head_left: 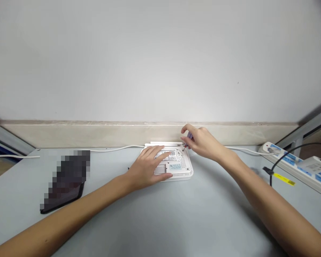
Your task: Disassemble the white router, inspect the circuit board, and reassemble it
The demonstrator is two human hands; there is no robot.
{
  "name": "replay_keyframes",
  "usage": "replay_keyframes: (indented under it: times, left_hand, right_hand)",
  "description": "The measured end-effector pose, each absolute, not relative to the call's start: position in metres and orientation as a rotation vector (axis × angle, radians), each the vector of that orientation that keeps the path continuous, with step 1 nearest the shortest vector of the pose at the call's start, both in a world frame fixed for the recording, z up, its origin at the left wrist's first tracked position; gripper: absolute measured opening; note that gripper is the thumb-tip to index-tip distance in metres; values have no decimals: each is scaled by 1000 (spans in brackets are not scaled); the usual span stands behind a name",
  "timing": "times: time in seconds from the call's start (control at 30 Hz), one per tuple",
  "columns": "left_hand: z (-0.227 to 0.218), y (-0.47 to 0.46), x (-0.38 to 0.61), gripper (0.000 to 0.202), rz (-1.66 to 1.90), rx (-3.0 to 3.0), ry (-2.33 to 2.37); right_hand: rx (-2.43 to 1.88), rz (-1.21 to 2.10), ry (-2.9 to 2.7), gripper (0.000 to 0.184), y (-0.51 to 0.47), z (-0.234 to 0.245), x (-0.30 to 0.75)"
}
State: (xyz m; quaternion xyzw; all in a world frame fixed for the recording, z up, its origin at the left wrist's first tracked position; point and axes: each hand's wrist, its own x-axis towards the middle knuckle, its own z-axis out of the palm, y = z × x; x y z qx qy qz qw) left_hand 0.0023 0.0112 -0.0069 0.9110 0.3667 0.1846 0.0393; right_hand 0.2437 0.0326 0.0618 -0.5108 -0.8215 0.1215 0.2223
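A white router [178,174] lies on the table with its labelled, vented underside up. Its white antennas [166,143] are folded along the side by the wall. My left hand [147,165] rests on the router, fingers spread and stretched out, covering its left part. At the router's far right corner, my right hand [200,140] has its fingers curled around a small screwdriver-like tool [189,135] with a purplish handle. The lower end of this tool, with a bit of red, is beside the corner; its tip is too small to make out.
A dark phone-like device [69,194], partly pixelated, lies at left. White cables [115,148] run along the wall edge. At right stands a white power strip [283,161] with blue sockets and a plugged-in adapter [314,165]. Nearby hangs a black cable with a yellow tag [283,179].
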Motion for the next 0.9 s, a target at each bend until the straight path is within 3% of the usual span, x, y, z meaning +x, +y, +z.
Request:
replay_keyframes:
  times: [0.37,0.9]
  left_hand:
    - [-10,13,4,65,528,2796,1141]
    - [-8,11,3,63,545,2804,1124]
  right_hand:
    - [-1293,468,-2249,32,30,61,247]
    - [-1417,379,-2279,20,36,62,247]
